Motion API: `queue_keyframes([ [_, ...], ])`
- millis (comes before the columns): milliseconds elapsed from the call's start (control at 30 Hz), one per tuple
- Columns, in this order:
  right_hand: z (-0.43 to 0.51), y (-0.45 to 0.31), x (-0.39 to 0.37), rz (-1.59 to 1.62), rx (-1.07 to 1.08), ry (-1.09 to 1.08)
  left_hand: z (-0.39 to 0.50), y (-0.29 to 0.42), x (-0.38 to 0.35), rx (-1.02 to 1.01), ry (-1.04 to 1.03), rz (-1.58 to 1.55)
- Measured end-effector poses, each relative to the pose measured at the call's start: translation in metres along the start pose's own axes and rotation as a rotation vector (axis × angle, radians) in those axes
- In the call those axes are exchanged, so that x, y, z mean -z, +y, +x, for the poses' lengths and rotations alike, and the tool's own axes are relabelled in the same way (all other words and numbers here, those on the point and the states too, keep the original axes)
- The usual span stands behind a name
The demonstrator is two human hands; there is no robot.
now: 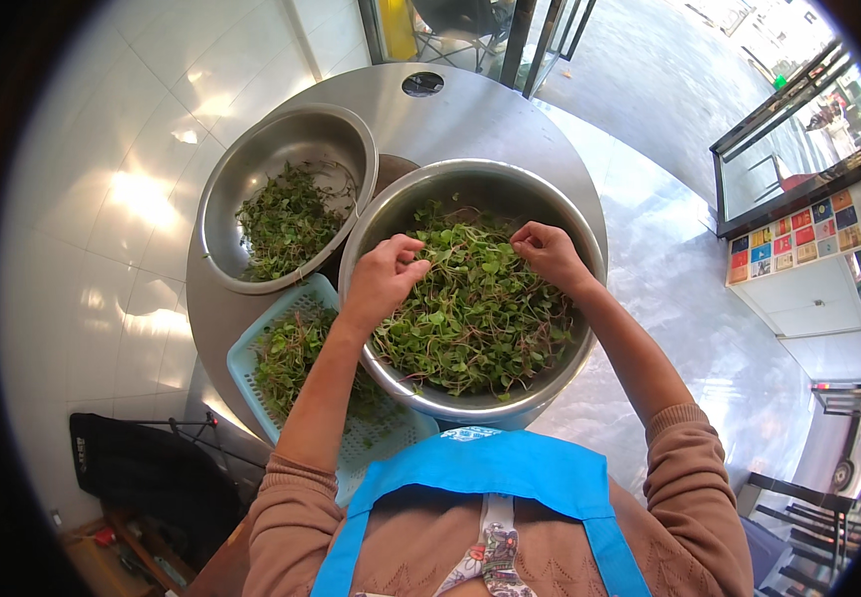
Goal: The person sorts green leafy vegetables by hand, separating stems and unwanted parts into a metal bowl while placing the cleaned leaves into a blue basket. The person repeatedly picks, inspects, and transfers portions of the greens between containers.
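Note:
A large metal bowl [475, 407] full of leafy greens with reddish stems [475, 313] stands in front of me. Over its left part is my left hand [389, 272], fingers curled, thumb and fingertips near the leaves. My right hand [542, 250] hovers at the bowl's right side with thumb and fingertips pinched together. Whether either hand holds a stem is too small to tell. Left of the big bowl, a second metal basin [225, 216] contains a smaller heap of greens [288, 224]. A light blue plastic basket [244, 373] with more greens lies below it, partly behind my left forearm.
All the containers stand on a round metal table [490, 104] with a hole near its far edge. A tiled wall [102, 224] rises at the left, with a black folding chair [147, 463] below. A white cabinet [811, 291] and a dark chair [803, 515] are at the right.

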State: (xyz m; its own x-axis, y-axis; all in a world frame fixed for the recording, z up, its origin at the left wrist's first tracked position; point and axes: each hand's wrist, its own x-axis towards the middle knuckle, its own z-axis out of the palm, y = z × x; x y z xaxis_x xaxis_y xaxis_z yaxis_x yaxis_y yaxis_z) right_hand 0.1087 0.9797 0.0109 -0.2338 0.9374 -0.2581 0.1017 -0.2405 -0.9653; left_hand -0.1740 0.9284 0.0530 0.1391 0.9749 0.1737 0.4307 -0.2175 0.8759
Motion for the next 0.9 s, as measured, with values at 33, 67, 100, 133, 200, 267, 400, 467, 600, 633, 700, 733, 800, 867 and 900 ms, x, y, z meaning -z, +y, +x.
queue_keyframes([
  [33,-0.003,0.004,0.004,-0.012,-0.035,0.012,0.001,-0.001,-0.008,-0.004,-0.038,0.008],
  [67,-0.004,0.012,0.006,0.02,-0.025,-0.006,0.002,-0.002,-0.015,0.0,-0.062,0.0],
  [100,-0.006,0.021,0.009,-0.111,0.023,0.03,0.002,-0.003,-0.021,-0.049,-0.089,0.107],
  [133,-0.006,0.032,0.008,-0.224,0.12,0.044,0.001,-0.003,-0.026,-0.089,-0.103,0.197],
  [200,-0.005,0.054,0.006,-0.398,0.138,0.043,-0.003,-0.002,-0.038,-0.1,-0.125,0.276],
  [267,-0.007,0.068,-0.007,-0.696,0.253,0.059,-0.008,0.001,-0.047,0.018,-0.271,0.23],
  [400,-0.019,0.052,-0.032,-0.525,0.39,0.009,-0.01,0.02,-0.055,-0.003,-0.246,0.093],
  [467,-0.023,0.025,-0.024,-0.393,0.295,-0.156,-0.009,0.036,-0.05,0.006,-0.165,0.0],
  [600,-0.024,-0.01,0.001,0.174,0.089,-0.216,-0.01,0.061,-0.03,-0.204,0.014,-0.185],
  [633,-0.026,-0.009,0.003,-0.014,0.108,-0.254,-0.013,0.065,-0.026,-0.113,-0.051,-0.166],
  [700,-0.034,0.001,0.002,-0.115,0.145,-0.268,-0.024,0.066,-0.021,-0.001,-0.133,-0.132],
  [733,-0.038,0.006,0.004,-0.082,0.14,-0.247,-0.029,0.065,-0.02,0.0,-0.108,-0.143],
  [800,-0.047,0.015,0.01,0.046,0.033,-0.215,-0.033,0.055,-0.016,-0.059,-0.047,-0.193],
  [867,-0.06,0.019,0.021,-0.184,-0.082,-0.292,-0.044,0.043,-0.009,-0.053,-0.036,-0.225],
  [900,-0.064,0.019,0.025,-0.195,-0.097,-0.308,-0.048,0.036,-0.005,0.078,-0.094,-0.231],
])
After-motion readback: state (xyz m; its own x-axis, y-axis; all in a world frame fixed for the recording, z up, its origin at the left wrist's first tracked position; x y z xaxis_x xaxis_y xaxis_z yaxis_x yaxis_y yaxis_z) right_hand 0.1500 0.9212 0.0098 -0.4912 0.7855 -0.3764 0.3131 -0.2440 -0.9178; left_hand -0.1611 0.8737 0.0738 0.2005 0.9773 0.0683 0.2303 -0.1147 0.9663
